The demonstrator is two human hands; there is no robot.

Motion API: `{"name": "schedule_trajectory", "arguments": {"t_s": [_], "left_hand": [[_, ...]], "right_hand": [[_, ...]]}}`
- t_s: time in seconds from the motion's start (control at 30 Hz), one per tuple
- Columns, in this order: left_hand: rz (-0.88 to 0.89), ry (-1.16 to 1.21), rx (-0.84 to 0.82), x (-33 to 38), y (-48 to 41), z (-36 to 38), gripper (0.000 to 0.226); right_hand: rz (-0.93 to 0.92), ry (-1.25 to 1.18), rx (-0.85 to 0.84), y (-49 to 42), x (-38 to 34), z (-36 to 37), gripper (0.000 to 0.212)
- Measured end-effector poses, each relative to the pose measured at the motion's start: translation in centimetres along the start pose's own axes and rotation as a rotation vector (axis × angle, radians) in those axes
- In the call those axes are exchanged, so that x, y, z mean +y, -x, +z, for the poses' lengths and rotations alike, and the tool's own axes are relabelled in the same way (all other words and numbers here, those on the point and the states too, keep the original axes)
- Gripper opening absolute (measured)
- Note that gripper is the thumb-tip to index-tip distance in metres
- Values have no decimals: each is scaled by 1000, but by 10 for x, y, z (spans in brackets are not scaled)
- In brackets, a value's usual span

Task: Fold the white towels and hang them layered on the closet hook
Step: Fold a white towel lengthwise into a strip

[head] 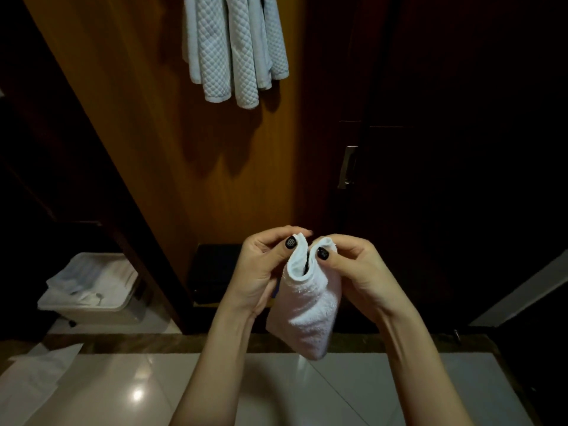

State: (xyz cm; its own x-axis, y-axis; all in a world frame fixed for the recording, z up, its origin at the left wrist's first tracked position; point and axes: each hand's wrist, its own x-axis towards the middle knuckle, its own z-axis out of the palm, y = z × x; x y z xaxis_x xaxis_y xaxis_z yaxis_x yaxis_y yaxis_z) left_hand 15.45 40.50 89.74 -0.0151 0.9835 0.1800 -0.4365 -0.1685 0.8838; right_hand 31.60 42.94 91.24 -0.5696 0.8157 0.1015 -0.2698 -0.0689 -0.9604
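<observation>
Pinching the top edge of a small folded towel [307, 309], the left hand [261, 269] and right hand [350, 265] hold it in mid-air, low in front of the wooden closet panel [184, 164]. The fingers [276, 238] of both hands are curled, with the thumbs pressed on the cloth, and the towel hangs down between the wrists. Higher up, hung towels [236, 47] drape against the panel. A bin [101, 312] of white cloths stands at the left on the floor [123, 388].
</observation>
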Motion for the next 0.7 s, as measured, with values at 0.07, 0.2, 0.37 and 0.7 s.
{"name": "schedule_trajectory", "arguments": {"t_s": [0.07, 0.2, 0.37, 0.7], "left_hand": [[-32, 52, -12, 0, -1, -1, 36], [-77, 94, -16, 0, -5, 1, 25], [-96, 64, -15, -3, -7, 1, 18], [-186, 256, -4, -1, -14, 14, 6]], "right_hand": [[-12, -10, 0, 0, -1, 0, 11], [-82, -14, 87, -4, 2, 8, 13], [-128, 30, 113, -6, 4, 11, 16], [-146, 258, 253, -8, 12, 10, 42]]}}
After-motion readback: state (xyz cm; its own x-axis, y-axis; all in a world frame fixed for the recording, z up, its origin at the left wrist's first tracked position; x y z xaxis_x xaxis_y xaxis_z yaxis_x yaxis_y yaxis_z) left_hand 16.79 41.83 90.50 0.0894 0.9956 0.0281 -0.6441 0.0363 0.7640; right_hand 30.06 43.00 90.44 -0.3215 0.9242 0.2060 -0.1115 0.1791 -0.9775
